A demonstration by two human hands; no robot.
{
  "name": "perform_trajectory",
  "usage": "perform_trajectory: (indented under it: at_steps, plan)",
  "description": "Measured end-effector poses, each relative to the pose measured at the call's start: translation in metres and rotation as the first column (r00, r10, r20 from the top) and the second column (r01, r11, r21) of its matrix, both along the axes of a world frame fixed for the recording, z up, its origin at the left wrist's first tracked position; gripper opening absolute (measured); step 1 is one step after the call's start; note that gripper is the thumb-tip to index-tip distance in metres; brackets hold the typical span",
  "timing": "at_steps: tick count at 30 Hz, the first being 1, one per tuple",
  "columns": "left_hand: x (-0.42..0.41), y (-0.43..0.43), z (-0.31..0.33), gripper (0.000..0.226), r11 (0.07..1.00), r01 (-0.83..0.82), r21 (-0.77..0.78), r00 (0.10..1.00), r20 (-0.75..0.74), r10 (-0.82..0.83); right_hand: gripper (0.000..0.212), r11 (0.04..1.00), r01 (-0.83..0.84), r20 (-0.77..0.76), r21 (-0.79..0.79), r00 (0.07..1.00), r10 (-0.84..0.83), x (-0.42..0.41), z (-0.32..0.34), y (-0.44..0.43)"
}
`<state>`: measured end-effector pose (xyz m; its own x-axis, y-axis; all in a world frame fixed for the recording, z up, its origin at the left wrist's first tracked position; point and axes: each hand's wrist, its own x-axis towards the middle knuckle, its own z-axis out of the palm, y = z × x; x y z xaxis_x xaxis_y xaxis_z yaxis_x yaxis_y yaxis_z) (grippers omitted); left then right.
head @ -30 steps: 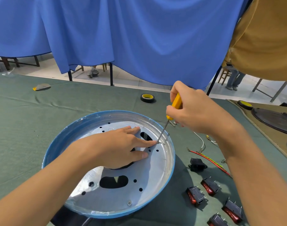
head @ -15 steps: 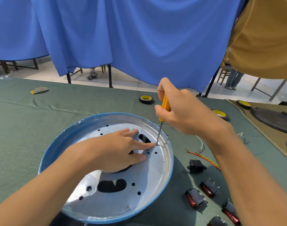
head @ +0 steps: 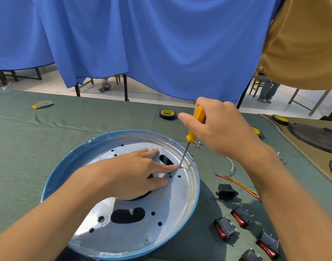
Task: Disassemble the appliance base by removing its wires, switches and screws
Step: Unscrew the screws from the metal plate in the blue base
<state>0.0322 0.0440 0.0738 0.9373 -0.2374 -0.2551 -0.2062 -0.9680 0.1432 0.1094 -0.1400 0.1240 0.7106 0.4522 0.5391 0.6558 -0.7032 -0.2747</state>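
The round appliance base (head: 182, 202), silver inside with a blue rim, lies on the green cloth. My left hand (head: 135, 172) presses flat on its metal plate, index fingertip beside a small screw (head: 180, 166) near the right rim. My right hand (head: 218, 129) grips a yellow-handled screwdriver (head: 196, 123), its tip set on that screw. Another screw (head: 146, 240) sits at the plate's near edge. Removed black and red switches (head: 225, 227) and red, yellow and white wires (head: 236, 182) lie right of the base.
Black tape rolls (head: 167, 114) lie at the far side of the table. A black socket part (head: 226, 191) rests near the wires. Loose small screws (head: 197, 143) lie beyond the rim. A tan mat with dark round parts (head: 316, 136) lies at right. Blue curtain hangs behind.
My right hand has turned on the screwdriver handle, its thumb now extended to the left. The tip stays on the same screw and my left hand keeps pressing the plate.
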Motion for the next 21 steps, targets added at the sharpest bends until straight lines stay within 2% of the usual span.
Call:
perform_trajectory:
  at_steps: [3,9,15,19,21]
  plan:
    - [0.0,0.0,-0.001,0.045,1.0,0.003,0.004,1.0,0.006,-0.003,0.041,0.999,0.004,-0.071,-0.038,0.997,-0.006,0.0,0.004,0.0]
    - [0.001,0.0,-0.001,0.045,1.0,0.001,0.007,1.0,0.002,-0.001,0.021,0.985,-0.133,-0.245,-0.106,0.964,0.104,-0.001,0.014,-0.012]
    - [0.0,0.001,-0.002,0.044,1.0,-0.004,-0.008,1.0,0.009,0.004,0.018,0.922,-0.283,-0.218,-0.264,0.949,0.229,-0.011,0.022,-0.016]
    - [0.0,0.0,-0.003,0.043,1.0,-0.009,-0.005,1.0,0.009,0.009,0.018,0.954,-0.219,-0.245,-0.206,0.955,0.167,-0.009,0.022,-0.009]
    - [0.0,0.001,-0.004,0.043,1.0,-0.01,-0.008,1.0,0.009,0.01,0.031,0.982,-0.122,-0.19,-0.146,0.977,0.093,-0.008,0.017,-0.001]
